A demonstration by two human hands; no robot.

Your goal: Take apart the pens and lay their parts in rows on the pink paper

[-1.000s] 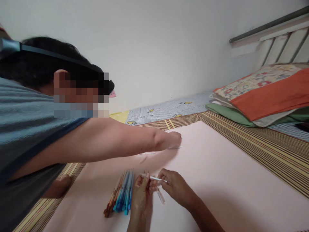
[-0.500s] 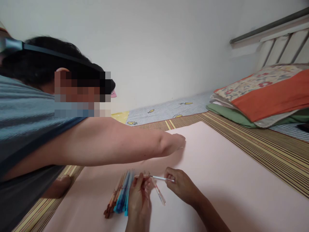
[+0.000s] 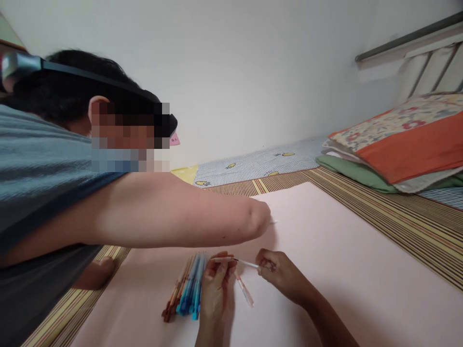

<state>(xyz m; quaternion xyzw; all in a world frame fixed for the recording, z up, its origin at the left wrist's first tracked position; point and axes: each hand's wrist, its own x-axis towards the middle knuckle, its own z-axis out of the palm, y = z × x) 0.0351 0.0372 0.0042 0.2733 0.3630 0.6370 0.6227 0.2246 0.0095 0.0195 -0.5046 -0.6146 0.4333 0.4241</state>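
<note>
My left hand [image 3: 216, 282] is closed around a slim pinkish pen barrel [image 3: 221, 259], held roughly level above the paper. From the right, my right hand [image 3: 277, 267] pinches a thin white pen refill [image 3: 248, 263]. The refill's dark tip meets the barrel's right end; whether it is inside cannot be made out. Below and between my hands, a clear pinkish pen [image 3: 244, 290] lies on the large pale pink paper [image 3: 325, 255]. Left of my left hand is a row of pens, brown ones [image 3: 176, 294] beside blue ones [image 3: 191, 289].
Another person's arm [image 3: 188, 212] stretches across the paper just beyond my hands, with a thin white item [image 3: 275, 221] at its far end. Striped matting [image 3: 379, 212] surrounds the paper. Folded orange and floral bedding [image 3: 398, 140] is piled at the right, near the wall.
The whole view has shifted slightly, moving things rightward. The other person's far hand has pulled back a little. My hands keep the same hold, barrel and refill still end to end.
</note>
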